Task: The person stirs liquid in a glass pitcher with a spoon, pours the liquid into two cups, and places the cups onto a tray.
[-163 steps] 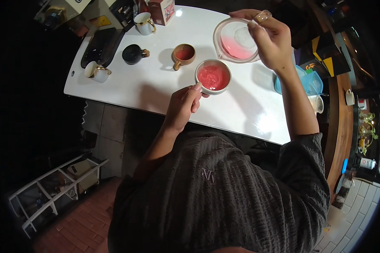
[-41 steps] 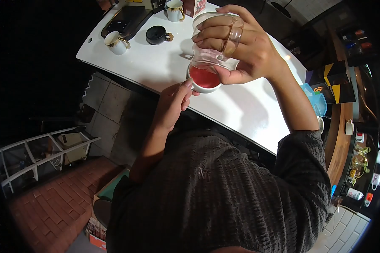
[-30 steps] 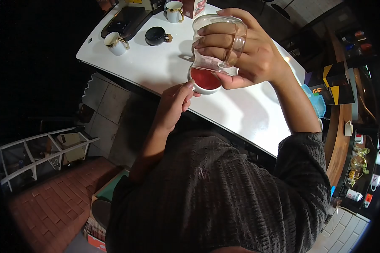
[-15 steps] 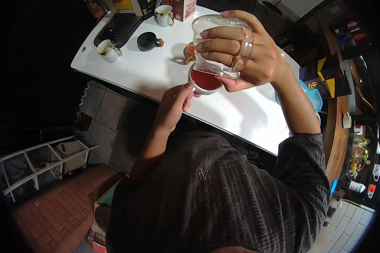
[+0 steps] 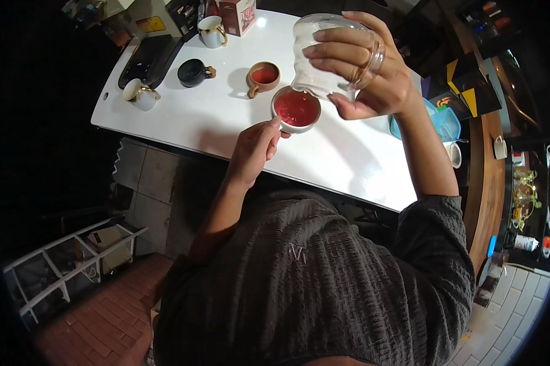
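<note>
My left hand (image 5: 255,149) pinches the near-left side of a white cup (image 5: 298,129) that has red liquid in it; a handle, if there is one, is hidden by my fingers. Above the cup, my right hand (image 5: 378,76) grips a clear glass pitcher (image 5: 305,46) by its handle, fingers along its side. The pitcher is steeply tilted, its mouth over the cup, and it looks nearly drained. Drops and ripples show on the red surface. Just beyond stands a brown cup (image 5: 255,81), also with red liquid inside.
On the white table (image 5: 183,119) are a black cup (image 5: 192,72), two white mugs with gold trim (image 5: 213,33), a black flat device (image 5: 146,61) and a red-and-white box (image 5: 238,17). A blue container (image 5: 444,122) sits at the right, near a wooden counter (image 5: 485,183).
The pitcher has risen and shifted slightly right in my right hand, uncovering more of the cup. My view has turned a little, and the brown cup now shows fully.
</note>
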A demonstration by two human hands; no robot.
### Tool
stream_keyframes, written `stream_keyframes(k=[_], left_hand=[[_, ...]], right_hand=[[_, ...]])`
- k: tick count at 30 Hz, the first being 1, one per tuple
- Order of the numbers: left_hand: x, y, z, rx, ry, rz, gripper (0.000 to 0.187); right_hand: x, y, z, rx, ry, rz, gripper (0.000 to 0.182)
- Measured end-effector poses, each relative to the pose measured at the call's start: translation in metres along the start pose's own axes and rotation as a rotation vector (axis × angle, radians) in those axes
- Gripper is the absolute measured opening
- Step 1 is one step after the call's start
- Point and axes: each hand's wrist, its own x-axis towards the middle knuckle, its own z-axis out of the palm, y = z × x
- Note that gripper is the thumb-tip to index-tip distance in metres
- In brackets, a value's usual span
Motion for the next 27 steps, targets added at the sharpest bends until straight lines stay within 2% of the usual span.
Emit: stream_keyframes(k=[1,4,5,7,8,10,11,13,15,20,23,27], left_hand=[[0.002,-0.002,0.001,0.005,-0.012,0.001,0.039],[0.01,-0.007,0.003,0.02,-0.03,-0.024,0.038],[0.013,-0.012,0.002,0.024,-0.038,-0.029,0.038],[0.022,-0.024,0.0,0.095,-0.08,-0.039,0.036],[0.027,-0.029,-0.001,0.101,-0.09,-0.041,0.036],[0.038,-0.039,-0.003,0.091,-0.079,-0.073,0.035],[0.044,-0.047,-0.004,0.097,-0.088,-0.076,0.035],[0.057,-0.062,-0.007,0.067,-0.057,-0.122,0.033],[0.069,-0.072,-0.008,0.046,-0.052,-0.135,0.033],[0.1,-0.097,-0.015,0.059,-0.057,-0.153,0.034],[0.116,-0.109,-0.017,0.097,-0.044,-0.178,0.033],[0.13,-0.114,-0.017,0.075,-0.013,-0.168,0.033]], right_hand=[[-0.006,0.0,-0.001,-0.008,-0.003,0.01,0.03],[-0.032,-0.003,0.002,-0.097,0.181,0.313,0.027],[-0.049,-0.002,0.008,-0.103,0.181,0.322,0.027],[-0.088,0.001,0.022,-0.207,0.409,0.615,0.028],[-0.098,-0.009,0.026,-0.216,0.411,0.622,0.028],[-0.114,-0.035,0.028,-0.101,0.527,1.141,0.028],[-0.122,-0.046,0.029,-0.109,0.532,1.147,0.028],[-0.137,-0.067,0.031,-0.002,0.556,1.463,0.03],[-0.15,-0.089,0.034,0.041,0.526,1.583,0.031],[-0.179,-0.133,0.052,0.152,0.612,1.707,0.03],[-0.197,-0.15,0.057,0.235,0.71,1.714,0.03],[-0.211,-0.163,0.056,0.226,0.69,1.715,0.03]])
